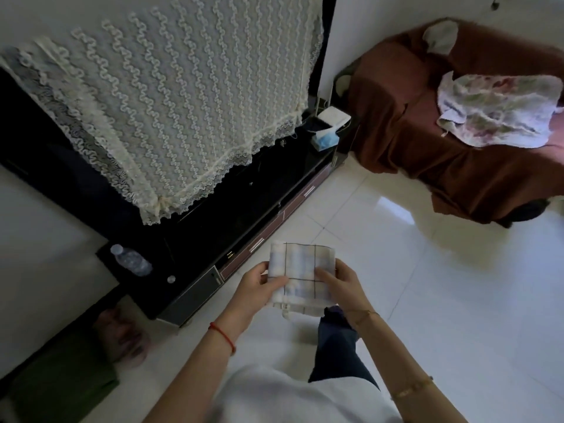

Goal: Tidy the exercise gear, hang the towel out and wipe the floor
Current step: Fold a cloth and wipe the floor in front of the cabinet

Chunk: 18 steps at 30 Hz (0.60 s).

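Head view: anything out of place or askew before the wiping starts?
Yes. A crumpled floral cloth lies loose on the brown sofa, and a water bottle lies on its side on the black TV stand. Both hands, left and right, hold the folded checked cloth. No spill visible.

A black low cabinet (195, 288) on the white tiled floor (442, 285) carries a lying water bottle (131, 263).

red string bracelet (222, 333) | gold bracelets (412, 389) | white top (290, 401) | navy trousers (335, 349)
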Each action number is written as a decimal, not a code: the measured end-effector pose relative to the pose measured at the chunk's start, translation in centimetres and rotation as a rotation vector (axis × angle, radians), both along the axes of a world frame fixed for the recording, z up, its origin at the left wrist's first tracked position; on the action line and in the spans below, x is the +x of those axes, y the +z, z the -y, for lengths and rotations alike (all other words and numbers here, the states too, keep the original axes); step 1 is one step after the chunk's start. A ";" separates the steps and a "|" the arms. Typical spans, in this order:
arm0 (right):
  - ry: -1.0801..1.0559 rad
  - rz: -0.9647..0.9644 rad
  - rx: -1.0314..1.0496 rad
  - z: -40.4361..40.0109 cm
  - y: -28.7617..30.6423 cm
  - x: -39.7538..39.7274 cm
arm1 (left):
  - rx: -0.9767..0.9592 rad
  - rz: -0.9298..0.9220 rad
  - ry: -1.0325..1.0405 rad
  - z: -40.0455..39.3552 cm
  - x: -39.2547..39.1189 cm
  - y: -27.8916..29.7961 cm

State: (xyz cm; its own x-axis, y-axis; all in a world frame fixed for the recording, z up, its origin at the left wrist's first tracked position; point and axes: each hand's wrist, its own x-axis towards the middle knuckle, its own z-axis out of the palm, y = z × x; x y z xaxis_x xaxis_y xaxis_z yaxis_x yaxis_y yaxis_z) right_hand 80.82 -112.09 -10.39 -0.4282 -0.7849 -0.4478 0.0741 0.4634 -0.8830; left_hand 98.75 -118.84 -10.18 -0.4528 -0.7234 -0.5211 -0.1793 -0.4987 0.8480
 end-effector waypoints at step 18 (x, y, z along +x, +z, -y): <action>0.786 -0.005 0.021 17.5 1.0 -16.5 | -0.020 0.039 0.752 4.0 -16.8 -0.2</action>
